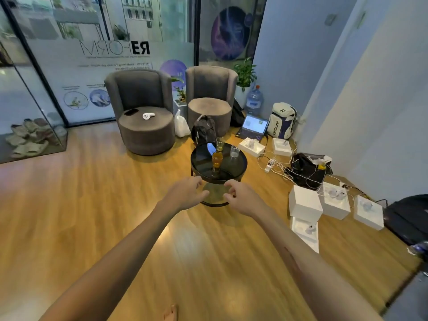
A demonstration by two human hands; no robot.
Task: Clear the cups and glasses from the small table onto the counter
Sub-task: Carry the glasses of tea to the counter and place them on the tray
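Both hands, left [185,192] and right [240,198], loosely curled and empty, reached toward the tabletop [239,169] (three glasses untouched), needing a first grip on the amber glass [217,162].

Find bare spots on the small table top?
Table: left side beside the amber glass and the near-right rim are bare. Crowded at the far edge: phone, green glass, clear glass. Both hands hover short, empty.

There is 1 small round table [238,166]. On it stand 3 glasses: 1 orange glass [217,161], 1 yellow-green glass [220,144] and 1 clear glass [234,151]. Behind the table are 2 gray chairs [144,117] [210,98]. 2 hands reach out, the left hand [185,192] and the right hand [240,198]. There is 1 laptop [253,127] and 1 big water bottle [254,99].
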